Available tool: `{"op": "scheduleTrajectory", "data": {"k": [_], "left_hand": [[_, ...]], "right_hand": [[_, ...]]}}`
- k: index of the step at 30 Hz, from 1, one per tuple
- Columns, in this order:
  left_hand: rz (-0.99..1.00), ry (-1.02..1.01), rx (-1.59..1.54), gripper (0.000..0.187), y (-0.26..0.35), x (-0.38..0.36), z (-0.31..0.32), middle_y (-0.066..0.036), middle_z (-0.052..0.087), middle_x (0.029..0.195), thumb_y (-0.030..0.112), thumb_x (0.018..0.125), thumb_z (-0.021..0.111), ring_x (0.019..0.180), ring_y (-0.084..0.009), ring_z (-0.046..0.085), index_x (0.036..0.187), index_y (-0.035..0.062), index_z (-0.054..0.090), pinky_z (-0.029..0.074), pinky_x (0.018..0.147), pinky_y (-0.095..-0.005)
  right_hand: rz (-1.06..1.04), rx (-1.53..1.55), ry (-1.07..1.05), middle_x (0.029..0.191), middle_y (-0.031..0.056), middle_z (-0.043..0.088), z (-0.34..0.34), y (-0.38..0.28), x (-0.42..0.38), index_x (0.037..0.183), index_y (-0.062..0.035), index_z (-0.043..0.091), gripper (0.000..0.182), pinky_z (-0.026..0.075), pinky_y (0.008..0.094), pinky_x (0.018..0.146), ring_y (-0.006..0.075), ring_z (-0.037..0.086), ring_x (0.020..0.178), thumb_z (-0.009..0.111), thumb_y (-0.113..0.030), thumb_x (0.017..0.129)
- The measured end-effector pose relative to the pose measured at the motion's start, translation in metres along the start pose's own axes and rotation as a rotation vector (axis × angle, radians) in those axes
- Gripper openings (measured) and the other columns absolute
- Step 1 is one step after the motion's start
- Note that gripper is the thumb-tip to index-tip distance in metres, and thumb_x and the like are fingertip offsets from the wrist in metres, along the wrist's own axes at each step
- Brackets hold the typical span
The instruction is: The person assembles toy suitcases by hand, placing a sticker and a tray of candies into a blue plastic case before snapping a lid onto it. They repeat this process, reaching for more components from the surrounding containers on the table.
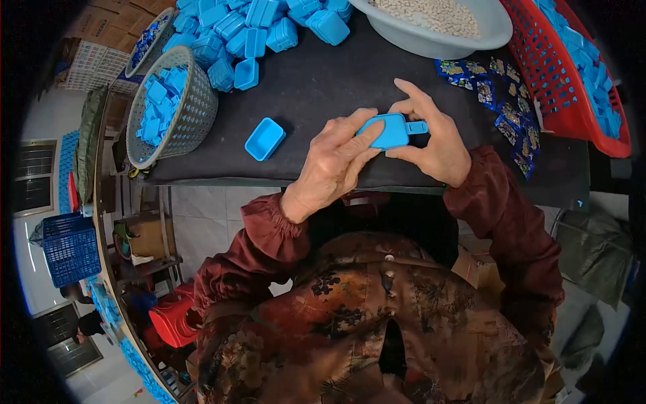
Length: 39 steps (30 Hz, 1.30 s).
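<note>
Over a black table [309,87], the left hand [330,158] grips a blue box [389,132], thumb on top; the right hand [437,138] curls around its tabbed end, seemingly touching. Relative to the box: open tub [265,139] left, basin [437,42] beyond, red basket [552,74] right, table edge [282,182] and tiled floor [202,215] nearer the body.

Centre frame: our left hand [331,158] and right hand [436,138] hold a small blue plastic box [389,132], tab pointing right. We note an open blue container [265,139] left of centre; basin [437,47] of pale beans, upper right.
</note>
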State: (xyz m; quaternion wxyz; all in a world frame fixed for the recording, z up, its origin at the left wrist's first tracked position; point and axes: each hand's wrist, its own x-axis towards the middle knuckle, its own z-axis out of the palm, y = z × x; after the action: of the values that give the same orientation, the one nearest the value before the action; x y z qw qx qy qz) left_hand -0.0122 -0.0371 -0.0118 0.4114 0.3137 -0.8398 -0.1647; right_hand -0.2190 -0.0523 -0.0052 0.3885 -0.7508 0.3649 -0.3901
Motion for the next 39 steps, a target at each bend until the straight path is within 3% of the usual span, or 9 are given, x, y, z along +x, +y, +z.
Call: {"op": "scheduleTrajectory", "data": {"k": [2,7,15,17,20,28,32,34,39], "left_hand": [[-0.044,0.007,-0.057,0.04,0.003,0.005,-0.003,-0.018,0.058,0.118,-0.001,0.074,0.071,0.09,-0.0274,0.056,0.113,0.0019,0.064,0.048,0.074,-0.0348],[-0.095,0.037,0.091,0.029,0.021,0.012,-0.009,-0.012,0.061,0.113,0.002,0.072,0.074,0.088,-0.0228,0.054,0.1,0.0009,0.069,0.047,0.07,-0.0316],[-0.089,-0.006,-0.043,0.031,0.008,0.016,-0.014,-0.011,0.062,0.108,0.004,0.07,0.075,0.082,-0.02,0.052,0.101,0.0012,0.069,0.046,0.067,-0.03],[-0.074,-0.02,-0.071,0.032,0.007,0.015,-0.014,-0.01,0.062,0.108,0.004,0.07,0.076,0.082,-0.0192,0.052,0.101,0.0014,0.069,0.046,0.067,-0.0295],[-0.184,-0.015,-0.077,0.033,0.009,0.013,-0.014,-0.01,0.062,0.106,0.006,0.07,0.076,0.081,-0.0178,0.051,0.103,0.0024,0.069,0.045,0.067,-0.0286],[-0.002,-0.088,-0.052,0.038,-0.004,0.015,-0.017,-0.009,0.059,0.108,0.007,0.071,0.076,0.08,-0.0174,0.049,0.108,0.004,0.067,0.044,0.068,-0.027],[-0.02,-0.086,-0.106,0.04,-0.005,0.017,-0.019,-0.01,0.057,0.109,0.001,0.068,0.077,0.076,-0.0196,0.047,0.106,0.0035,0.067,0.044,0.065,-0.0293],[-0.178,-0.09,-0.133,0.04,0.001,0.015,-0.019,-0.01,0.058,0.109,0.006,0.069,0.078,0.081,-0.0167,0.053,0.108,0.0044,0.068,0.046,0.07,-0.028],[-0.265,-0.071,-0.154,0.041,0.009,0.024,-0.024,-0.011,0.06,0.107,0.005,0.066,0.08,0.093,-0.0196,0.059,0.105,0.0044,0.069,0.049,0.078,-0.0301]], "right_hand": [[-0.012,0.018,0.021,0.102,0.0136,0.06,-0.001,0.0,0.001,0.139,-0.0041,0.028,0.089,0.047,0.0391,0.085,0.0301,0.06,0.094,0.078,-0.006,0.066],[-0.005,-0.004,0.043,0.102,0.0133,0.061,0.0,0.001,0.001,0.138,-0.0049,0.03,0.089,0.048,0.0397,0.084,0.0292,0.061,0.094,0.08,-0.007,0.064],[-0.006,0.023,0.068,0.1,0.0125,0.062,0.001,0.006,0.0,0.135,-0.0044,0.033,0.086,0.049,0.0399,0.083,0.029,0.062,0.092,0.081,-0.006,0.063],[-0.006,0.041,0.087,0.099,0.0095,0.064,0.003,0.009,0.0,0.134,-0.0047,0.039,0.086,0.049,0.0317,0.081,0.0204,0.062,0.09,0.082,-0.001,0.059],[-0.01,0.011,0.072,0.099,0.009,0.065,0.002,0.008,0.0,0.132,-0.0055,0.041,0.083,0.049,0.0315,0.081,0.0202,0.062,0.09,0.081,-0.002,0.06],[-0.078,-0.057,0.057,0.098,0.0096,0.062,0.001,0.006,0.0,0.128,-0.0064,0.05,0.073,0.048,0.0313,0.08,0.0212,0.061,0.088,0.08,-0.003,0.061],[-0.072,-0.083,0.03,0.096,0.0104,0.061,0.0,0.006,-0.001,0.126,-0.0059,0.053,0.069,0.048,0.032,0.077,0.0209,0.059,0.085,0.079,-0.002,0.061],[-0.084,-0.057,0.04,0.097,0.0116,0.06,0.001,0.006,0.0,0.125,-0.0052,0.052,0.069,0.049,0.0332,0.076,0.023,0.06,0.085,0.079,-0.004,0.062],[-0.097,-0.076,0.042,0.099,0.0131,0.06,0.0,0.004,0.002,0.125,-0.005,0.051,0.069,0.05,0.0348,0.075,0.0255,0.061,0.087,0.08,-0.006,0.063]]}}
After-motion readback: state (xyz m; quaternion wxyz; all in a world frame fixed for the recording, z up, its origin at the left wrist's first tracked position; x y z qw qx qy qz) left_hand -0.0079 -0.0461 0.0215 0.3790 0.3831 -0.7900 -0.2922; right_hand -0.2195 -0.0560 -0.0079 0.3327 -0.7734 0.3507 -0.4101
